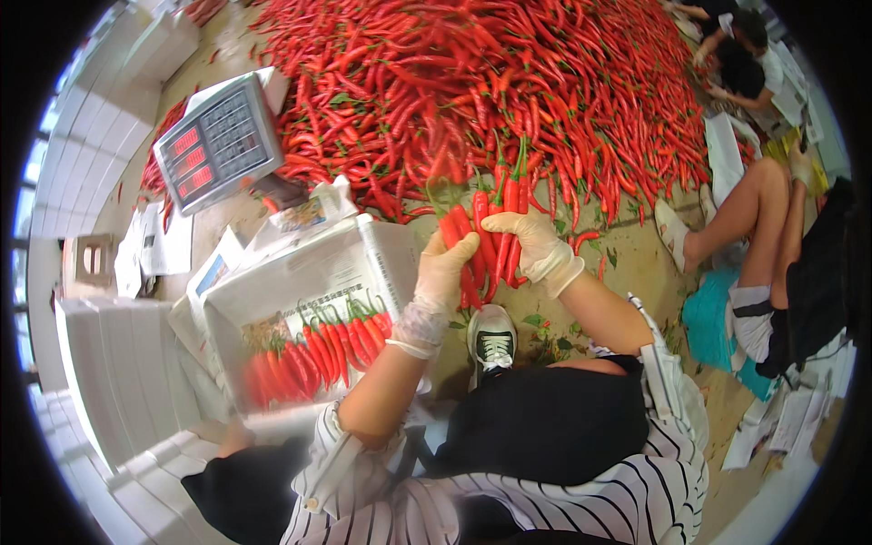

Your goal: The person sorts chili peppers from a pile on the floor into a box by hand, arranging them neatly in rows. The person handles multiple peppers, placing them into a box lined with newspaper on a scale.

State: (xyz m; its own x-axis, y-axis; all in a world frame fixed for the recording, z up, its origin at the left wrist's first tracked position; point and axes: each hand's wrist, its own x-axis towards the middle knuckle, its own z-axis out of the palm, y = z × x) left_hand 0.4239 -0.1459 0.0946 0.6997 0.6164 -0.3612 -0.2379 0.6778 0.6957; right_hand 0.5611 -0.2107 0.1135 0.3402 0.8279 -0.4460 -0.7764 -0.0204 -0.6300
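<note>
My left hand (443, 266), in a thin pale glove, grips red chili peppers (451, 231) with green stems pointing away from me. Close beside it, my right hand (531, 242), gloved too, is closed on several more red chili peppers (511, 194); the two bunches meet between my hands. Below and left of them stands a white box (306, 266) lined with newspaper (392, 272). In it a row of red chili peppers (334, 347) lies side by side, stems towards the far side. A large heap of red chili peppers (477, 88) spreads on the floor beyond my hands.
A digital scale (218, 143) with a lit display stands left of the heap. Stacked white foam boxes (122, 368) line the left side. At right sits a person (763, 231) near a teal bag (708, 320); another person (742, 61) is farther back. Leaves litter the floor (613, 306).
</note>
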